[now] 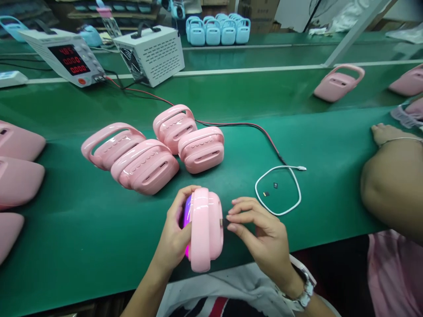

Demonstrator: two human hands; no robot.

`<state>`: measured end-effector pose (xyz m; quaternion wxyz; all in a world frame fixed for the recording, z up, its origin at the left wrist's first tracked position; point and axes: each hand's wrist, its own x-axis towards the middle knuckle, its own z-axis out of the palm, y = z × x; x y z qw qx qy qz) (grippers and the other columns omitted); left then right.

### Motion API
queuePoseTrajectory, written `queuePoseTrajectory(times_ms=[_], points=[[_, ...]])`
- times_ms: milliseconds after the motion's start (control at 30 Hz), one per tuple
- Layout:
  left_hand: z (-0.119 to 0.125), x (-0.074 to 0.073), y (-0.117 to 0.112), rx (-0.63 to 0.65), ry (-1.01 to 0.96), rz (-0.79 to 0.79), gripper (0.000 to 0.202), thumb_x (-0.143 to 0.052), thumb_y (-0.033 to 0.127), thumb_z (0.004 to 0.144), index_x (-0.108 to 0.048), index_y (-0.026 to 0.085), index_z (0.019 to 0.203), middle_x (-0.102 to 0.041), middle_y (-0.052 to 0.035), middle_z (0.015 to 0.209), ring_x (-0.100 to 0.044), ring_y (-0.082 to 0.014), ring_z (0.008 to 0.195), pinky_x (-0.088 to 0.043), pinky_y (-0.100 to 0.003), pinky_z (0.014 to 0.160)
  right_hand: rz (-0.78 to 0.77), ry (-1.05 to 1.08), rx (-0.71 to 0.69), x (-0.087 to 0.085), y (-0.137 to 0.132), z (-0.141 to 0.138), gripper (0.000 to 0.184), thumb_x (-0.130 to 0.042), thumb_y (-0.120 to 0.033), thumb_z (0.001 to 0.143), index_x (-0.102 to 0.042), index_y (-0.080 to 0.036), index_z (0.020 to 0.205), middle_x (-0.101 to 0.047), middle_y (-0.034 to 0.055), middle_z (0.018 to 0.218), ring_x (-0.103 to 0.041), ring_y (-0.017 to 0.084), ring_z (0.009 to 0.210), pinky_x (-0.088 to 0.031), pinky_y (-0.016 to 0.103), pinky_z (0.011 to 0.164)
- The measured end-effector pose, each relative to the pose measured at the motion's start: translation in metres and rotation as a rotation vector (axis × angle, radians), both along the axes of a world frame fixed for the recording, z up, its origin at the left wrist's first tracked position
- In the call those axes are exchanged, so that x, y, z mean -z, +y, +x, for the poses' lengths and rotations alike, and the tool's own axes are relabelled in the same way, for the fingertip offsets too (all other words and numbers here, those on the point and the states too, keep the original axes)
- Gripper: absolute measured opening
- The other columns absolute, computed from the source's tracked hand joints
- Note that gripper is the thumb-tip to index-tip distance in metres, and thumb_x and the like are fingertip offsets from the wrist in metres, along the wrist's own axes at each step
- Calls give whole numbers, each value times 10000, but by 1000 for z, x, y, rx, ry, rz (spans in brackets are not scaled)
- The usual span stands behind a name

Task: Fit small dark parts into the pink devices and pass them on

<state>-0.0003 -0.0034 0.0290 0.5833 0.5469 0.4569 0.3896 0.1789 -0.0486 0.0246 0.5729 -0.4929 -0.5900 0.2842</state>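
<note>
My left hand (176,233) is wrapped around a pink portable speaker (201,233) with a handle, held on its side over the table. Purple light glows from the speaker's left face. In my right hand (261,233), thumb and fingertips pinch a small black USB stick (225,223); its metal end meets the speaker's right side, and I cannot tell how deep it sits. Right of that hand, a white cable (299,193) lies in a loop around two tiny memory cards, one (275,185) a little behind the other (266,193).
Several pink speakers (145,167) stand behind my hands, more at the left edge. A power supply (71,57) with red digits feeds a red-black lead (231,123) running to the white cable. Light-blue speakers (218,31) stand at the back. Another person's arm (390,176) rests at right.
</note>
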Motion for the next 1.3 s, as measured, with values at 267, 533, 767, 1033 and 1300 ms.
queuePoseTrajectory(times_ms=[267, 533, 767, 1033, 1300], points=[[0, -2, -1, 10, 7, -29, 399, -632, 379, 777, -531, 270, 1147, -549, 2, 1118, -535, -200, 995, -452, -246, 833, -178, -193, 509, 5, -18, 99, 37, -758, -277, 773, -730, -259, 758, -697, 19, 867, -644, 210, 872, -485, 377, 818], [0, -1, 0, 7, -6, -52, 432, -654, 360, 750, -525, 263, 1150, -551, -4, 1113, -544, -205, 980, -453, -248, 836, -305, -259, 441, 18, -30, 111, 101, -751, -345, 761, -722, -255, 725, -705, 38, 857, -648, 234, 862, -494, 400, 816], [0, 0, -3, 11, -43, -83, 432, -659, 351, 760, -518, 267, 1160, -548, -7, 1123, -543, -215, 990, -453, -257, 852, -250, -394, 171, 14, -21, 97, 55, -727, -307, 799, -733, -267, 763, -729, 38, 885, -668, 253, 899, -524, 410, 836], [-20, -29, 23, 241, 218, -140, 843, -690, 226, 720, -274, 311, 1448, -538, -80, 1281, -517, -288, 1213, -347, -466, 1104, -149, -361, 40, 1, -4, 81, 39, -721, -233, 812, -721, -270, 801, -745, 12, 837, -697, 221, 850, -546, 343, 785], [-23, -58, 33, 336, 617, 204, 1104, -705, 221, 721, 47, 402, 1510, 55, -19, 1635, 82, -336, 1493, -77, -622, 1168, 9, -121, -62, -26, 75, 31, 26, -739, -208, 776, -727, -230, 785, -743, 29, 845, -684, 201, 822, -544, 328, 772]])
